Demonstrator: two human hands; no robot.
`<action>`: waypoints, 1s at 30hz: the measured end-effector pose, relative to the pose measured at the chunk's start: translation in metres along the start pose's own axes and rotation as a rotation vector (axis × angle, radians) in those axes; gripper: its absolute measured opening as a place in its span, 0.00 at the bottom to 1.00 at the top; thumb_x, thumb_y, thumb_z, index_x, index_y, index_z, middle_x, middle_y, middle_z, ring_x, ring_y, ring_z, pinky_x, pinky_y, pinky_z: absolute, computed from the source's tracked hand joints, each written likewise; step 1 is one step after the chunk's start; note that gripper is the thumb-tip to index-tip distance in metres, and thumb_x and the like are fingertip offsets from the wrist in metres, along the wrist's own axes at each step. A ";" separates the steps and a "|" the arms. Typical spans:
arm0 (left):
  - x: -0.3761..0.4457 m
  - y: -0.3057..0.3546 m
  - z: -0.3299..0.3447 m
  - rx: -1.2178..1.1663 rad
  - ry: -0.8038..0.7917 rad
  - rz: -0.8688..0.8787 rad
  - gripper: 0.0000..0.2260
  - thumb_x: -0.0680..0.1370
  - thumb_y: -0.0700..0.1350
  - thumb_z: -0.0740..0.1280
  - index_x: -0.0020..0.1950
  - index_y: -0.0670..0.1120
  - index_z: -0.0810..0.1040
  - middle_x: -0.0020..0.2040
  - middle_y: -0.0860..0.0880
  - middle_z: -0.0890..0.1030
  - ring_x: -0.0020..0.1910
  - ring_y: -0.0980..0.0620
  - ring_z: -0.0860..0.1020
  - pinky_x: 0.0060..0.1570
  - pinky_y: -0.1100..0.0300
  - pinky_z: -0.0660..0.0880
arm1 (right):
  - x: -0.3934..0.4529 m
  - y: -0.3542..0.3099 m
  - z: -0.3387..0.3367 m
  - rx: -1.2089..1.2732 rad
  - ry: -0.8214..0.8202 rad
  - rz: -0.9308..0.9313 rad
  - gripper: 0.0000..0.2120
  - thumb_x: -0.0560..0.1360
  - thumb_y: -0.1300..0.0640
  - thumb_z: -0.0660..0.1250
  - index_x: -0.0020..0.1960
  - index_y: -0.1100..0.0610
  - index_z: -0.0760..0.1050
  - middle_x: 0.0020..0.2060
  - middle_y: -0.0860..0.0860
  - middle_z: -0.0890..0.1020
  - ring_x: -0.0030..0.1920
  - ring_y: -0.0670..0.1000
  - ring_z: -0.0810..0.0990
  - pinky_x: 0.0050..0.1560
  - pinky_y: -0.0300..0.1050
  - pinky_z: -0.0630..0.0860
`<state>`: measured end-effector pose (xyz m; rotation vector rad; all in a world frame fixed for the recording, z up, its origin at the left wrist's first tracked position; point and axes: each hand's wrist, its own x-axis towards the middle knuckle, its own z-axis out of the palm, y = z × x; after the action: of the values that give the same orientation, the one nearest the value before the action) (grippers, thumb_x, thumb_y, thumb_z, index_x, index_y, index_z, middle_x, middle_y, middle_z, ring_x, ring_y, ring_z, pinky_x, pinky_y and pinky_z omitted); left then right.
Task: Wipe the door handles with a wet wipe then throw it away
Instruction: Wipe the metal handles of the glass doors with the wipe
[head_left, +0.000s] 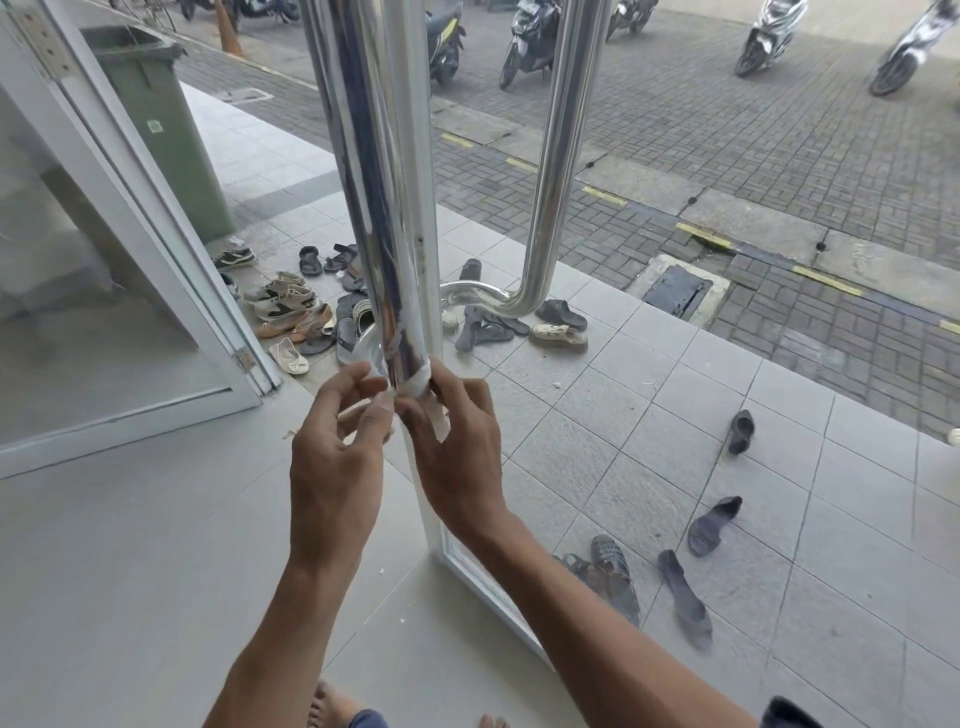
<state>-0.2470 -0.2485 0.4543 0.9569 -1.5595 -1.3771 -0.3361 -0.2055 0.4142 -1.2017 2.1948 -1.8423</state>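
A tall chrome door handle (374, 171) runs down the edge of a glass door, close in front of me. Its twin (558, 156) stands on the outer side of the glass and bends in at the bottom. A white wet wipe (415, 387) is wrapped around the lower end of the near handle. My right hand (457, 452) grips the wipe against the tube from the right. My left hand (337, 452) is just left of it, fingers loosely curled with the tips touching the wipe's edge.
A green wheeled bin (161, 130) stands outside at the upper left beside an open glass door leaf (130, 249). Several shoes and sandals (311, 306) litter the tiled porch. Parked motorbikes (524, 41) line the paved road beyond. My bare feet show at the bottom.
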 end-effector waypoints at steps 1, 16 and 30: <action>-0.001 0.001 0.000 -0.002 -0.001 0.002 0.11 0.81 0.45 0.66 0.61 0.56 0.78 0.52 0.60 0.84 0.55 0.56 0.82 0.58 0.49 0.80 | 0.001 -0.002 -0.002 0.027 0.006 -0.007 0.19 0.76 0.50 0.68 0.65 0.52 0.76 0.43 0.35 0.74 0.50 0.47 0.75 0.49 0.41 0.75; 0.000 0.010 -0.002 -0.072 -0.001 0.019 0.13 0.77 0.56 0.65 0.59 0.59 0.81 0.52 0.58 0.85 0.52 0.59 0.83 0.56 0.54 0.80 | 0.024 -0.032 -0.014 0.163 0.139 -0.017 0.15 0.74 0.56 0.74 0.60 0.53 0.81 0.47 0.52 0.84 0.47 0.44 0.83 0.50 0.39 0.79; 0.002 0.010 -0.009 -0.102 0.003 0.017 0.13 0.76 0.56 0.64 0.58 0.59 0.81 0.55 0.52 0.85 0.52 0.57 0.84 0.58 0.53 0.80 | 0.033 -0.045 -0.003 0.174 0.164 -0.009 0.18 0.70 0.53 0.77 0.58 0.53 0.77 0.47 0.49 0.82 0.49 0.51 0.81 0.51 0.49 0.79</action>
<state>-0.2393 -0.2524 0.4645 0.8812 -1.4778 -1.4284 -0.3368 -0.2218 0.4679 -1.0652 2.0527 -2.1545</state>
